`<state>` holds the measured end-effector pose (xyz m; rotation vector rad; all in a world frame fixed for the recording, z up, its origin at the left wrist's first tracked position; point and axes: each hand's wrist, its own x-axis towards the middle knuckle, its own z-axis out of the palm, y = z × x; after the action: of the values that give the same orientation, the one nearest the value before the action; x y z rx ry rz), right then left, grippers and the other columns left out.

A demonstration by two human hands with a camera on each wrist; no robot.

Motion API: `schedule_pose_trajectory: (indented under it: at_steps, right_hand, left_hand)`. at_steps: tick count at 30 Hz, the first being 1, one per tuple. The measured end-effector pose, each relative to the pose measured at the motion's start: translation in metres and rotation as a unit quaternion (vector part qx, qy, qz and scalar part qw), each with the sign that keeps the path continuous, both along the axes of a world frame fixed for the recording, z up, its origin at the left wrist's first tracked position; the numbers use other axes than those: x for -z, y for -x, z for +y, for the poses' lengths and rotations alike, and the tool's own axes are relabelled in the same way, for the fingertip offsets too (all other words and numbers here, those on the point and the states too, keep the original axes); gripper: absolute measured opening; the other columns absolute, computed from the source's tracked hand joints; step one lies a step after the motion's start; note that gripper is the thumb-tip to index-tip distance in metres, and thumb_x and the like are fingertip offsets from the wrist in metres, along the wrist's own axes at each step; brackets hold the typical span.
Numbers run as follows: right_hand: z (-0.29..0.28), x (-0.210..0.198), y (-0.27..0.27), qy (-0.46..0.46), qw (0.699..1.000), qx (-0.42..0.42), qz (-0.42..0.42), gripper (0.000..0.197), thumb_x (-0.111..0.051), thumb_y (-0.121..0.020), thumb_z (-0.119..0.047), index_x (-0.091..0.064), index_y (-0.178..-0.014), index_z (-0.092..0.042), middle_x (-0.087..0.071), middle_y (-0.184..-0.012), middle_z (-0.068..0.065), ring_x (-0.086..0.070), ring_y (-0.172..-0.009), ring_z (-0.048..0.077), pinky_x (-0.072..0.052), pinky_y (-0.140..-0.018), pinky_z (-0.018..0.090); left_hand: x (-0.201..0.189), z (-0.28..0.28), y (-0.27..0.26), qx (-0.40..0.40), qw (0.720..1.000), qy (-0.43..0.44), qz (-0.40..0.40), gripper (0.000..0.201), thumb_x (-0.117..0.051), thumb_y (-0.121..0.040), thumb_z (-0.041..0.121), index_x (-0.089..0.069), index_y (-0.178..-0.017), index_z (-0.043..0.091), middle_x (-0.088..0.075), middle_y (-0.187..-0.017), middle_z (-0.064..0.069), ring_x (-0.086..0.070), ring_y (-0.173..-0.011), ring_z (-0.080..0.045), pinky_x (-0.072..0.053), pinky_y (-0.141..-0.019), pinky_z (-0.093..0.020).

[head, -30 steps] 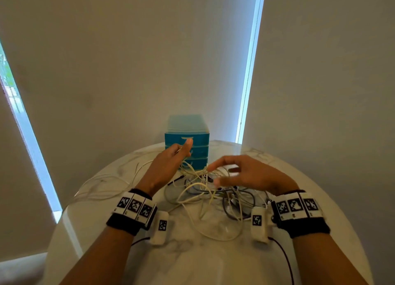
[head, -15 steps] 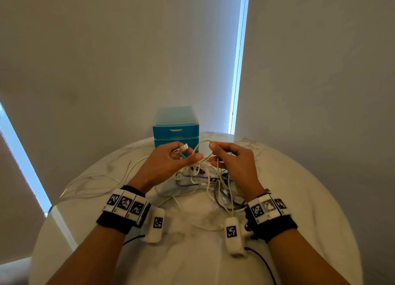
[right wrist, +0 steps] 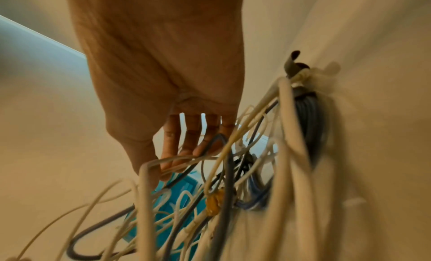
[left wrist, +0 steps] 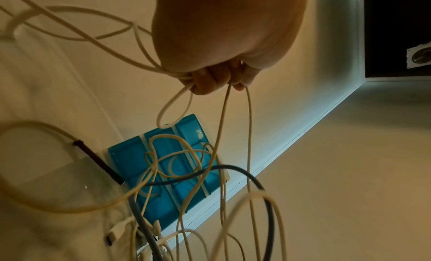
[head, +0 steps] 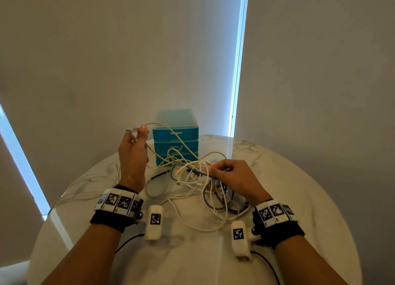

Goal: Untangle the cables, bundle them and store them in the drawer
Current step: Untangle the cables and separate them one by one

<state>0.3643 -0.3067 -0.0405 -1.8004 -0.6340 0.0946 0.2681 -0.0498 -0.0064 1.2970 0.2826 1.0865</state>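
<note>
A tangle of cream, white, grey and dark cables (head: 192, 177) lies on the round marble table (head: 192, 257), in front of a blue drawer unit (head: 163, 135) whose drawers are closed. My left hand (head: 140, 131) is raised above the table left of the unit. It pinches the plug end of a cream cable (head: 171, 132) that arcs down into the tangle; the left wrist view shows the fingers (left wrist: 207, 80) curled round cream strands. My right hand (head: 211, 170) sits low on the tangle's right side, its thumb and fingers (right wrist: 186, 147) pinching thin cables there.
A loose white cable (head: 85, 188) trails over the table's left side towards its edge. The drawer unit stands at the table's far edge near the wall. Bright window strips (head: 237, 70) run down the walls behind and to the left.
My left hand has risen up and to the left, drawing the cream cable's plug end out of the tangle. My right hand has dropped down and right onto the tangle.
</note>
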Motion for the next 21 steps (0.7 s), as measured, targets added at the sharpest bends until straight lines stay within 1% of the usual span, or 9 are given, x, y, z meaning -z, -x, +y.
schedule_pose_trajectory:
  at_steps: [2,3,6,8,10,12,15,18,21]
  right_hand:
    - [0.000,-0.001,0.005,0.017,0.999,-0.005,-0.027,0.013,-0.087,-0.089,-0.035,-0.086,-0.091,-0.023,-0.082,-0.085,-0.004,-0.078,-0.084,0.016,-0.066,-0.088,0.047]
    - [0.001,-0.004,0.007,-0.002,0.999,0.005,-0.040,0.014,-0.086,-0.090,-0.039,-0.085,-0.093,-0.025,-0.082,-0.087,-0.006,-0.077,-0.085,0.014,-0.066,-0.086,0.042]
    - [-0.001,-0.021,0.011,-0.198,0.978,0.061,-0.002,0.019,-0.081,-0.094,-0.038,-0.085,-0.103,-0.022,-0.080,-0.089,-0.008,-0.071,-0.079,0.006,-0.059,-0.077,0.022]
    - [-0.003,-0.028,0.010,-0.303,0.948,0.068,0.066,0.022,-0.080,-0.095,-0.033,-0.084,-0.108,-0.015,-0.076,-0.085,-0.003,-0.063,-0.073,0.008,-0.056,-0.073,0.023]
    - [-0.001,-0.029,0.010,-0.339,0.932,0.053,0.119,0.025,-0.080,-0.096,-0.030,-0.083,-0.112,-0.010,-0.075,-0.088,0.002,-0.063,-0.074,0.009,-0.054,-0.073,0.027]
    - [0.001,-0.027,0.011,-0.366,0.915,0.036,0.167,0.030,-0.078,-0.097,-0.030,-0.080,-0.117,-0.007,-0.075,-0.091,0.002,-0.066,-0.078,0.010,-0.055,-0.072,0.025]
    - [-0.001,-0.031,0.012,-0.441,0.863,-0.010,0.245,0.032,-0.075,-0.099,-0.029,-0.075,-0.121,-0.007,-0.075,-0.093,0.001,-0.071,-0.081,0.008,-0.059,-0.068,0.017]
    - [-0.002,-0.033,0.013,-0.518,0.790,-0.069,0.321,0.036,-0.071,-0.100,-0.026,-0.069,-0.130,-0.007,-0.076,-0.100,0.004,-0.075,-0.085,0.008,-0.060,-0.067,0.015]
    - [0.004,-0.032,0.018,-0.543,0.748,-0.100,0.369,0.023,-0.066,-0.105,-0.019,-0.069,-0.121,-0.003,-0.075,-0.104,0.011,-0.079,-0.091,0.013,-0.063,-0.071,0.019]
  left_hand:
    - [0.000,-0.005,0.000,0.012,1.000,-0.010,-0.005,0.022,-0.065,-0.107,0.042,-0.064,-0.101,0.021,-0.041,-0.062,0.012,-0.031,-0.053,-0.006,-0.028,-0.047,-0.023]
    - [0.000,-0.007,0.001,0.014,1.000,-0.021,-0.006,0.024,-0.064,-0.107,0.043,-0.064,-0.104,0.019,-0.042,-0.063,0.012,-0.032,-0.053,-0.005,-0.030,-0.048,-0.022]
    - [-0.001,-0.007,0.002,0.017,0.999,-0.039,0.005,0.027,-0.063,-0.107,0.046,-0.065,-0.103,0.019,-0.047,-0.066,0.013,-0.037,-0.056,-0.005,-0.034,-0.050,-0.022]
    - [-0.002,-0.010,0.004,0.036,0.998,-0.050,0.012,0.026,-0.063,-0.107,0.043,-0.067,-0.101,0.018,-0.051,-0.064,0.016,-0.041,-0.053,-0.002,-0.036,-0.049,-0.019]
    - [-0.004,-0.017,0.005,0.058,0.996,-0.062,0.023,0.026,-0.061,-0.109,0.036,-0.068,-0.106,0.011,-0.057,-0.060,0.020,-0.048,-0.050,0.004,-0.038,-0.048,-0.011]
    - [-0.004,-0.022,0.006,0.080,0.994,-0.072,0.036,0.023,-0.061,-0.109,0.031,-0.069,-0.109,0.010,-0.058,-0.057,0.022,-0.050,-0.049,0.006,-0.039,-0.048,-0.008]
    - [-0.003,-0.022,0.006,0.103,0.986,-0.107,0.074,0.023,-0.065,-0.106,0.038,-0.074,-0.105,0.018,-0.056,-0.057,0.023,-0.048,-0.050,0.003,-0.038,-0.050,-0.011]
    - [-0.004,-0.022,0.007,0.121,0.980,-0.112,0.107,0.032,-0.068,-0.101,0.049,-0.075,-0.101,0.018,-0.051,-0.055,0.020,-0.044,-0.051,-0.002,-0.036,-0.050,-0.016]
    - [-0.006,-0.032,0.013,0.167,0.964,-0.143,0.153,0.039,-0.070,-0.098,0.052,-0.076,-0.101,0.013,-0.057,-0.056,0.022,-0.050,-0.049,0.003,-0.037,-0.055,-0.019]
